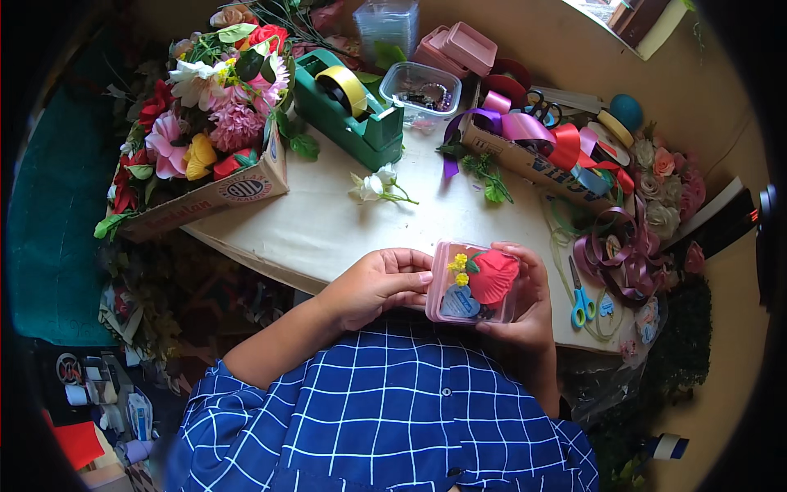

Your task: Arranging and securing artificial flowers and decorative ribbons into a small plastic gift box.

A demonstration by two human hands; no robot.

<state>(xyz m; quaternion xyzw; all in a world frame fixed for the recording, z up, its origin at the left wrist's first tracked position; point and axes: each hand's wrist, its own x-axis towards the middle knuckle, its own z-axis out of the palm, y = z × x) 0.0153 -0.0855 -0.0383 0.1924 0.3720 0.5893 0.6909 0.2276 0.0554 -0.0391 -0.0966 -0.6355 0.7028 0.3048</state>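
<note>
A small square pink plastic box with a clear lid (436, 289) is held up near the front edge of the table, before my chest. Through its lid show a red artificial flower (497, 273), tiny yellow blossoms (459, 263) and a light blue heart-shaped tag (460, 302) bearing writing. My left hand (390, 284) pinches the box's left side with thumb and fingers. Around the right side curls my right hand (533, 301), thumb at the lower corner and fingers at the upper one. Beyond the box, a white artificial flower sprig (372, 186) lies on the table (320, 215).
A green tape dispenser (344, 126) stands behind the sprig. Left of it is a cardboard box of artificial flowers (203, 206). Ribbon spools fill another carton (510, 154) at right. Blue-handled scissors (580, 301) and loose mauve ribbon (605, 252) lie near the right edge.
</note>
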